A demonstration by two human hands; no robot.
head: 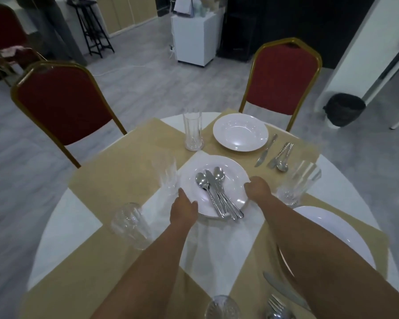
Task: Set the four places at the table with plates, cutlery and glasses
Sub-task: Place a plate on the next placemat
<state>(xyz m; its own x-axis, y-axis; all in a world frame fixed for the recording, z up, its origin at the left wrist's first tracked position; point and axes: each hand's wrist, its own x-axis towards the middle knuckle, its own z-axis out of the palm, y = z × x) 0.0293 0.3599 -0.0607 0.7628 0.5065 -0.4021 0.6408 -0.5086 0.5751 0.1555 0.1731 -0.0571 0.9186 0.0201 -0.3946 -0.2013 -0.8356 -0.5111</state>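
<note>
A white plate (230, 168) sits in the middle of the round table, with several pieces of cutlery (216, 192) heaped on it. My left hand (184, 209) grips its near left rim and my right hand (258, 187) grips its right rim. At the far place lie a white plate (240, 131), a knife (265, 150), a fork and spoon (281, 156) and a tall glass (193, 130). Near me on the right are another plate (336, 231), a knife (286, 290) and a fork (274, 303). More glasses stand at the left (130, 225), centre left (167, 173), right (296, 181) and bottom edge (222, 307).
The round white table (62, 217) carries tan placemats (124, 162) and a white cloth (216, 245). Two red chairs with gold frames (60, 104) (283, 79) stand at the far side. A black bin (344, 109) and a white cabinet (193, 38) stand beyond.
</note>
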